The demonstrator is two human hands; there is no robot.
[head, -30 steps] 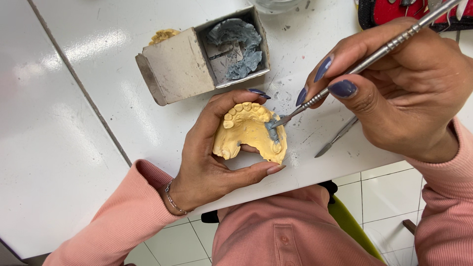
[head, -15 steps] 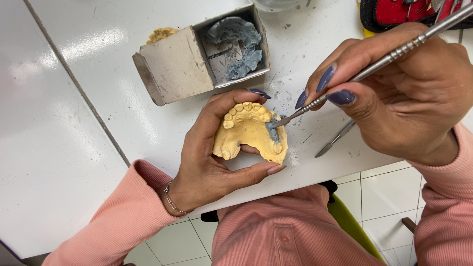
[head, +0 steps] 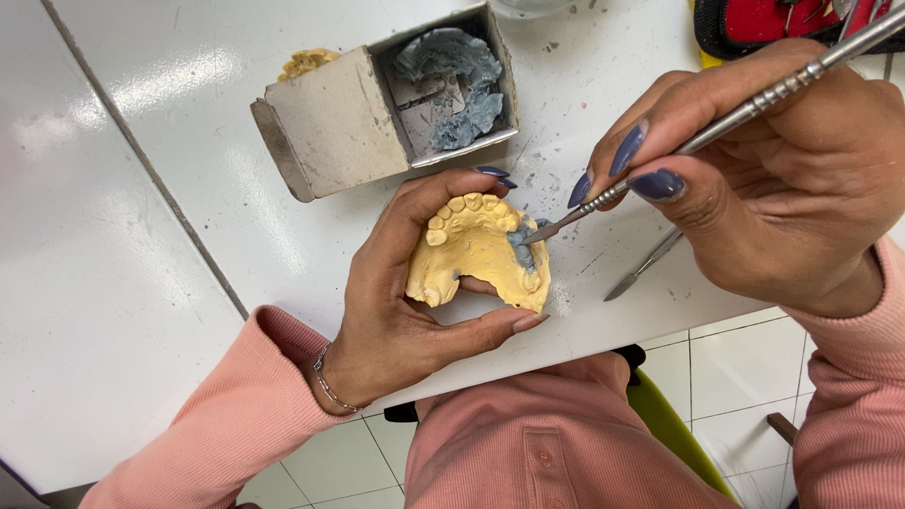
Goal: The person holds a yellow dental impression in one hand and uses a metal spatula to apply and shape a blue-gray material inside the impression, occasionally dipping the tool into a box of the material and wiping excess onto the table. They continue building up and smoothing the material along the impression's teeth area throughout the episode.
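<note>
Two hands on a dental cast, wax tool at the teeth

Both my hands were busy over the white table (head: pixel 170 217). My left hand (head: pixel 405 311) was wrapped around a yellow plaster dental cast (head: pixel 471 250), thumb under its near edge and fingers curled over the far side, holding it just above or on the table edge; hard to say which from this angle. Cast sat tooth side up, arch opening toward me. My right hand (head: pixel 782 188) pinched a thin metal carving tool (head: pixel 716 127) between thumb and fingertips, closed tight on the shaft, handle running up to the right out of frame. Tool tip touched a grey wax blob (head: pixel 521 247) on the right side of the cast's tooth row.

Beyond the cast, near my left fingertips, stood a small open cardboard box (head: pixel 330 132) with grey wax scraps (head: pixel 452 75) in its right compartment. A bit of another yellow cast (head: pixel 306 63) peeked out behind the box. A second metal instrument (head: pixel 646 266) lay flat on the table under my right hand, close to the table edge, apart from the cast. A red case (head: pixel 764 24) sat at the top right corner, partly cut off. Grey specks were scattered on the table around the cast. Pink sleeves on both my arms, thin bracelet (head: pixel 330 385) on the left wrist.
</note>
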